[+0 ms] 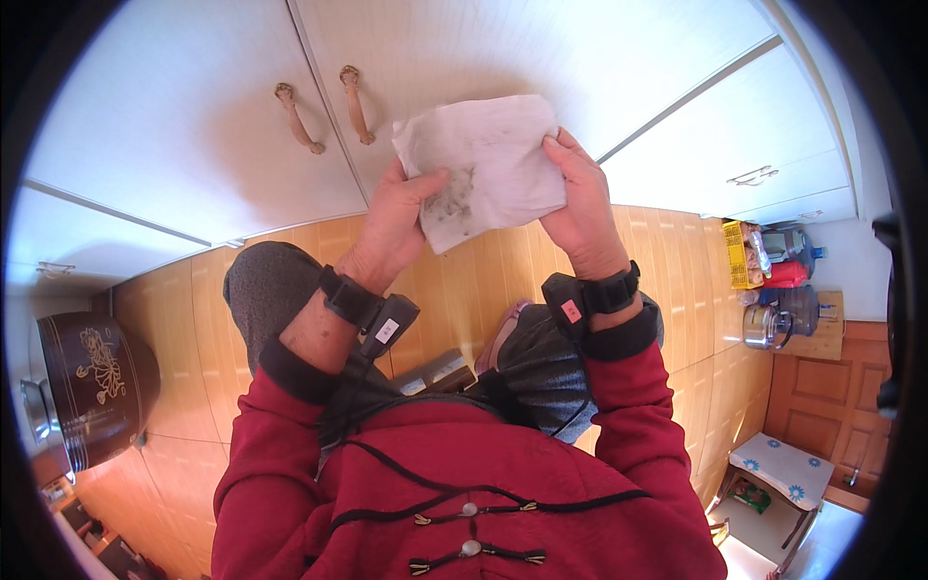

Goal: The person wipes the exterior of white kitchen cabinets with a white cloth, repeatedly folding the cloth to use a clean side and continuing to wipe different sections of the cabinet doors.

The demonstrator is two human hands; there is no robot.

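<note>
Between my two hands I hold a folded white cloth (500,156), spread flat in front of white cabinet doors. Dark grey smudges mark its lower left part. My left hand (402,210) grips the left edge, the thumb lying on top beside the smudges. On the opposite edge, my right hand (583,196) pinches the cloth with its thumb on top and the other fingers mostly hidden underneath. Behind the cloth stands a cabinet door (464,51) with a curved metal handle (355,105); a second handle (297,119) is on the door to its left.
A dark brown glazed pot (101,391) with a flower design stands on the wood-look floor (163,362) at left. At right are a yellow crate (736,254), a metal kettle (761,326) and plastic bottles (790,246). A cloth-topped stool (783,464) is near a wooden door (819,377).
</note>
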